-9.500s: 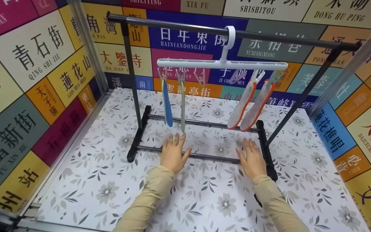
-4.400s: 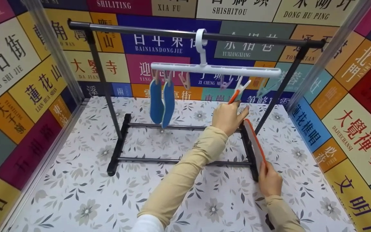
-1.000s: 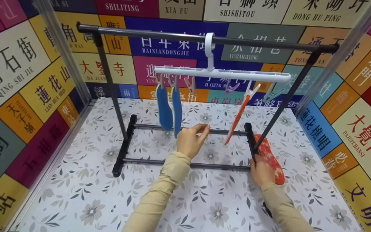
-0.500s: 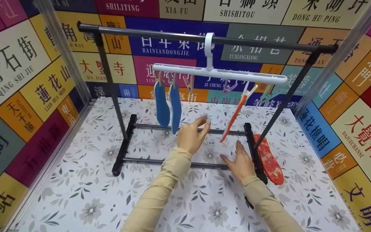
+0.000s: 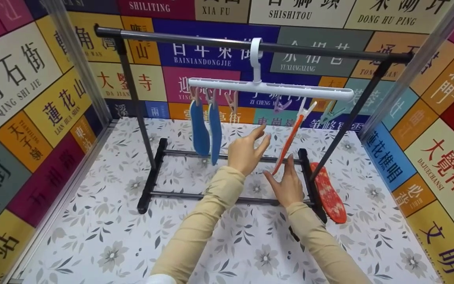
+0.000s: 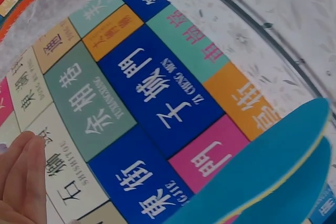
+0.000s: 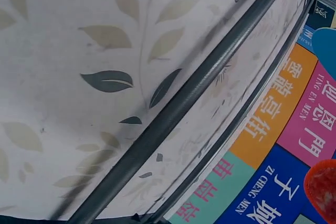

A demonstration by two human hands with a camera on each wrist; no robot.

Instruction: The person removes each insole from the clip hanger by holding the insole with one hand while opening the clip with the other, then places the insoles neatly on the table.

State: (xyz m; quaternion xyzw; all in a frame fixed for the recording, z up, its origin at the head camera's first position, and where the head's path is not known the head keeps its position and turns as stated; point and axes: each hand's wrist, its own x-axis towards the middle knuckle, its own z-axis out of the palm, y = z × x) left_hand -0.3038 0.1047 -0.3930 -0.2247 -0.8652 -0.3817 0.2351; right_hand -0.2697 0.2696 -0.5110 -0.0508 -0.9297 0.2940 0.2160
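The rack (image 5: 191, 40) stands on the table (image 5: 81, 236); the hanger (image 5: 270, 89) hooks over its top bar. At the left, two pink clips hold the outer blue insole (image 5: 200, 130) and the inner blue insole (image 5: 215, 134), side by side, toes down. The head view shows them at a steep angle; the left wrist view adds a broad blue face and a pale yellowish edge.

Next is the left hand (image 5: 246, 152), raised in front of the hanger. In the head view its fingers are slightly bent, with a gap between thumb and forefinger. The left wrist view shows part of this hand with fingers close together.

A white clip (image 5: 306, 108) grips the upper end of the hanging insole (image 5: 288, 144). The head view presents this insole nearly edge-on as an orange strip. The left wrist view reveals a whitish face with an orange rim; the right wrist view shows a red face at its rounded tip.

The right hand (image 5: 288, 185), seen in the head view, has thumb and fingers spread at the insole's lower end; contact cannot be determined.

At the far right, the loose red insole (image 5: 331, 195) lies patterned side up on the table, beside the rack's right foot.
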